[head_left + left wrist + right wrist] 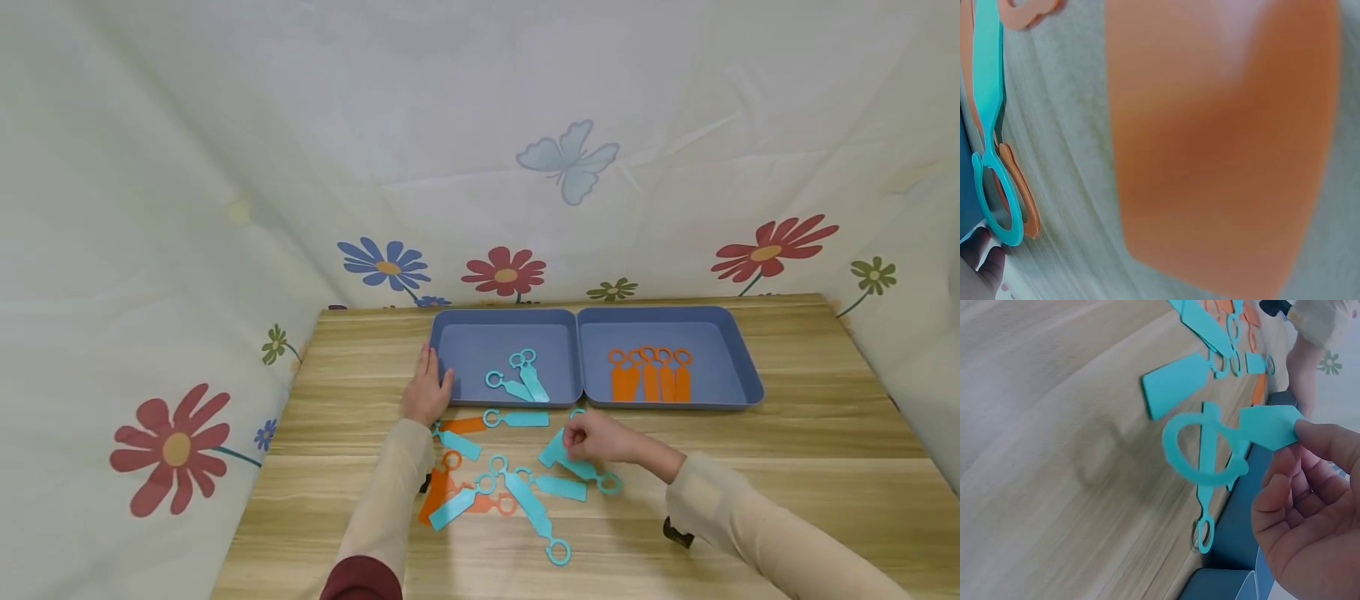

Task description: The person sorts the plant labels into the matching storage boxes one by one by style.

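My left hand (426, 393) rests at the near left corner of the left blue tray (437, 333), its fingers lying along the side wall. Between thumb and fingers, my right hand (1316, 506) pinches a turquoise ring-ended tag (1269, 425) above the wooden table. In the head view this hand (602, 437) is just in front of the trays. Turquoise tags (531, 504) and orange tags (435, 493) overlap on the table between my arms. A blurred orange tag (1222, 150) fills much of the left wrist view.
Several turquoise tags (532, 382) lie in the left tray. The right blue tray (750, 367) stands against it and holds a row of several orange tags (649, 382). A flower-printed white cloth (480, 208) hangs behind the wooden table (810, 433).
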A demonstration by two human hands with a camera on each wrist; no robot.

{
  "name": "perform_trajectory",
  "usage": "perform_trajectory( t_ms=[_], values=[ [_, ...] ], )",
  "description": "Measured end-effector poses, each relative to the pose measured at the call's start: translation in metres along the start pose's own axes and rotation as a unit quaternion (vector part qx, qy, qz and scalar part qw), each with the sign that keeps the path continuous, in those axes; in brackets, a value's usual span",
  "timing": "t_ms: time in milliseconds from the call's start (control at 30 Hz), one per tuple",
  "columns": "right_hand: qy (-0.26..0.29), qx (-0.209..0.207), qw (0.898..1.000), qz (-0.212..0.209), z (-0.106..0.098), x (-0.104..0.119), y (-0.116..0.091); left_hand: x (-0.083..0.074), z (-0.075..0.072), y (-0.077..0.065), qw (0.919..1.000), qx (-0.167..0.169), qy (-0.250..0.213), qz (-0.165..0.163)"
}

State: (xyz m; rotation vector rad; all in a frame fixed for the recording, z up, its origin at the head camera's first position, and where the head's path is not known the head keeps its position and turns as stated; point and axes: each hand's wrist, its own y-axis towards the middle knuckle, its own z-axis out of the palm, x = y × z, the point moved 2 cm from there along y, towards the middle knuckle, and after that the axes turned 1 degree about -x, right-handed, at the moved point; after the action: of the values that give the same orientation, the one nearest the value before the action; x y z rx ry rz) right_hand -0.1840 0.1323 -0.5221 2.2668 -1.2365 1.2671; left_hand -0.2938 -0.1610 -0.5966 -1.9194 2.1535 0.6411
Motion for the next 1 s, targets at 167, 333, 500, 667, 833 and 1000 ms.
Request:
perform_trajectory(
  t_ms=[167, 333, 500, 667, 833, 1000],
  values=[
    [0.099, 0.002, 0.994, 0.035, -0.002, 0.000, 0.007, 0.000, 0.000, 0.000, 1.0000, 0.004, 0.004, -0.002],
    [0.192, 0.002, 0.980, 0.045, -0.004, 0.001, 0.014, -0.001, -0.002, 0.001, 0.9999, 0.012, 0.006, -0.008],
    [0.241, -0.012, 0.969, 0.051, -0.005, 0.005, 0.021, -0.001, -0.003, 0.001, 0.9998, 0.016, 0.007, -0.009],
    [0.267, -0.043, 0.959, 0.080, -0.006, 0.006, 0.031, -0.001, -0.002, 0.000, 0.9999, 0.014, 0.007, -0.007],
    [0.301, -0.073, 0.946, 0.097, -0.007, 0.008, 0.039, 0.000, -0.001, 0.000, 1.0000, 0.006, 0.007, 0.000],
    [0.328, -0.093, 0.934, 0.108, -0.007, 0.010, 0.046, 0.001, 0.000, 0.000, 1.0000, 0.002, 0.006, 0.000]
  ],
)
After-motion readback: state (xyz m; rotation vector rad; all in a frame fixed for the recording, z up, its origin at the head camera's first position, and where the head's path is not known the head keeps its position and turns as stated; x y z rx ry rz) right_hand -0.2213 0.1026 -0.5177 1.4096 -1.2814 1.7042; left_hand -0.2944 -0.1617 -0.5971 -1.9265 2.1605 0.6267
